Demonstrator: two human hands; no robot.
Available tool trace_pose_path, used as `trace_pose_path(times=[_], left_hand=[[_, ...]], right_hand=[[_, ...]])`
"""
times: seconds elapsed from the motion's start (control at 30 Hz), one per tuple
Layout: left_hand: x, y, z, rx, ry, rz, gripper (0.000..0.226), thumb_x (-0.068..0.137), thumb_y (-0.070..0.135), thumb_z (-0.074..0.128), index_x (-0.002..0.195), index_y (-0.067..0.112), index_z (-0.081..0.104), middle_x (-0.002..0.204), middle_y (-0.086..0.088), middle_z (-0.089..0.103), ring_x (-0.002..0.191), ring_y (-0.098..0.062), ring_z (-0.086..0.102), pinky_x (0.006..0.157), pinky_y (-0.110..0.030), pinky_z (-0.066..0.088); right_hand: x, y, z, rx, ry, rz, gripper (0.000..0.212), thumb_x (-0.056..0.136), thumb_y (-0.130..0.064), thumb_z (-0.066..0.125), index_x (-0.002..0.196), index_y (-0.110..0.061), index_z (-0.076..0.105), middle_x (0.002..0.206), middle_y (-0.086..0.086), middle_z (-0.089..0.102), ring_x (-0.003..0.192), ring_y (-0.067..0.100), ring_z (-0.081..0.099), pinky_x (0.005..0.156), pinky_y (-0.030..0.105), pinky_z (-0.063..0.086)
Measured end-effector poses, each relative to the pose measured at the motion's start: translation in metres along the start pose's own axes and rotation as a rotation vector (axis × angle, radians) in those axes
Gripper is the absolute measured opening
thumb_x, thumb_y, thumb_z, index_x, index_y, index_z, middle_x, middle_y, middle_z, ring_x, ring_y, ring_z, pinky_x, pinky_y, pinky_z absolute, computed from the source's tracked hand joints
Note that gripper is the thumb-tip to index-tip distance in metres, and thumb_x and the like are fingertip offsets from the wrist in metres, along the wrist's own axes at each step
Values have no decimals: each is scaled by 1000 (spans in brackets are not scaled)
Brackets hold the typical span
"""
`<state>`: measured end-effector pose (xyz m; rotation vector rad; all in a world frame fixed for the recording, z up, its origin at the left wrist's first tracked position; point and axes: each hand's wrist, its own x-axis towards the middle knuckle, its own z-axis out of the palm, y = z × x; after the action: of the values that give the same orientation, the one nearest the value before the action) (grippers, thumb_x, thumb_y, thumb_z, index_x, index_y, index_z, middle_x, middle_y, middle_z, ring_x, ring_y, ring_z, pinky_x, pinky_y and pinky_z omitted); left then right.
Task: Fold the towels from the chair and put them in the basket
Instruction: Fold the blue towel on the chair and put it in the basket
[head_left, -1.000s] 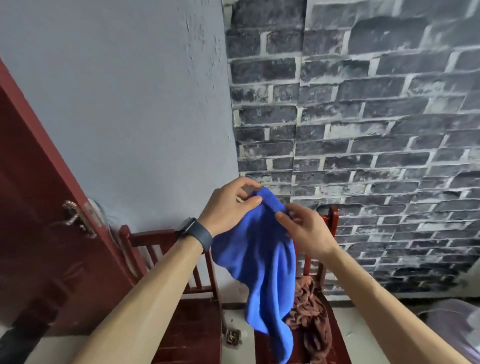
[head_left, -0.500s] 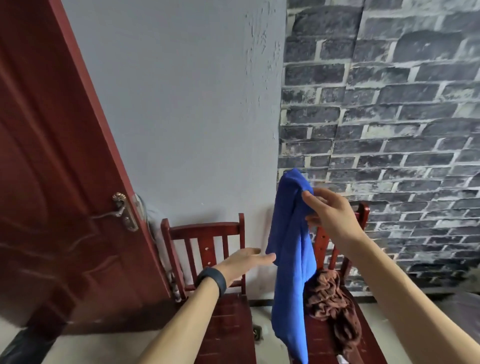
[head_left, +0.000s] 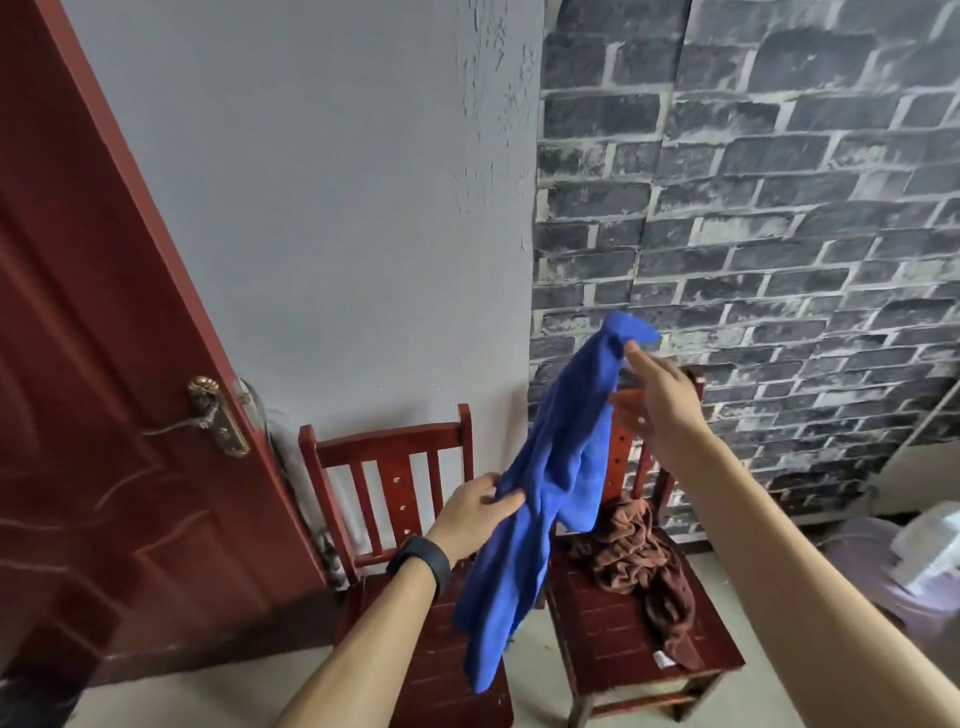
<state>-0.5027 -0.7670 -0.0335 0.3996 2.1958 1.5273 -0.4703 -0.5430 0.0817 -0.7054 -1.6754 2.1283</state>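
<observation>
A blue towel (head_left: 550, 488) hangs in the air in front of two red wooden chairs. My right hand (head_left: 657, 397) pinches its top corner, raised high. Lower down, my left hand (head_left: 475, 514), with a black band on the wrist, grips the towel's left edge. A crumpled brown towel (head_left: 636, 558) lies on the seat of the right chair (head_left: 623, 634). The left chair (head_left: 395, 467) has nothing on the part of its seat that shows. No basket is in view.
A dark red door (head_left: 104, 389) with a brass handle (head_left: 215, 415) stands open on the left, beside a grey wall. A brick-pattern wall is behind the right chair. A pale purple object holding something white (head_left: 914, 556) sits at the lower right.
My left hand, which had let go of the towel and reached forward, has now taken hold of the towel's left edge. My right hand kept its top corner and pulled it right.
</observation>
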Motion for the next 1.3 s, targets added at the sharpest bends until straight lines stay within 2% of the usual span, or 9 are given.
trace_pose_path(times=[0.13, 0.3, 0.47, 0.57, 0.67, 0.87, 1.03, 1.17, 1.3], left_hand=[[5, 28, -16, -128, 44, 53, 20, 94, 32, 65, 110, 22, 70, 105, 1, 75, 99, -11, 70, 84, -25, 55], [11, 35, -14, -26, -24, -36, 23, 91, 44, 64, 109, 31, 71, 106, 5, 74, 103, -12, 69, 97, -37, 53], [10, 38, -2, -392, -92, -282, 28, 98, 31, 50, 99, 14, 71, 83, -7, 70, 70, -23, 66, 68, -36, 55], [8, 37, 0, -606, -71, -329, 27, 96, 13, 47, 103, 5, 72, 89, -17, 70, 73, -31, 68, 65, -39, 57], [8, 25, 6, -505, -55, -357, 24, 95, 2, 51, 111, 4, 68, 92, -15, 69, 84, -29, 67, 66, -35, 57], [5, 21, 20, -340, -126, -447, 16, 96, 12, 55, 86, 9, 68, 73, -5, 71, 77, -20, 65, 73, -33, 54], [7, 19, 21, -335, -143, -428, 21, 98, 21, 55, 84, 11, 67, 68, -2, 68, 66, -16, 63, 64, -30, 50], [11, 18, 18, -212, -178, -415, 17, 93, 18, 60, 100, 8, 72, 85, -7, 66, 75, -17, 60, 68, -29, 49], [12, 23, 8, -8, -58, -351, 18, 93, 25, 64, 102, 11, 72, 82, -1, 61, 70, -13, 53, 66, -25, 45]], right_hand=[[-28, 88, -26, -314, -67, 191, 41, 86, -54, 68, 94, -13, 66, 82, 0, 62, 61, 14, 54, 49, 20, 33], [-55, 128, -9, -280, -268, 230, 40, 90, -54, 63, 98, -16, 73, 89, -2, 76, 79, 14, 72, 58, 24, 52], [-37, 127, 2, -259, -171, 89, 23, 90, -39, 70, 97, -18, 74, 80, -6, 76, 80, 12, 71, 67, 27, 53], [-29, 124, -1, -240, -168, 33, 11, 91, -20, 71, 100, -14, 74, 87, 0, 77, 88, 18, 74, 70, 29, 58], [-27, 123, 0, -336, -173, -37, 10, 94, -18, 65, 97, -13, 72, 87, 4, 76, 86, 21, 73, 74, 37, 57], [-30, 123, 1, -479, -246, -120, 20, 99, -26, 56, 93, -23, 74, 86, -7, 76, 88, 12, 71, 80, 33, 56], [-24, 121, -15, -671, -303, -81, 44, 92, -57, 54, 87, -18, 74, 62, -2, 62, 60, 8, 55, 62, 31, 45], [-24, 119, -29, -484, -400, 35, 17, 94, -32, 64, 95, -22, 78, 68, -1, 65, 67, 11, 60, 77, 45, 62], [-16, 130, -43, -556, -220, -10, 11, 93, -26, 64, 93, -26, 75, 67, -5, 70, 66, 16, 68, 73, 41, 62]])
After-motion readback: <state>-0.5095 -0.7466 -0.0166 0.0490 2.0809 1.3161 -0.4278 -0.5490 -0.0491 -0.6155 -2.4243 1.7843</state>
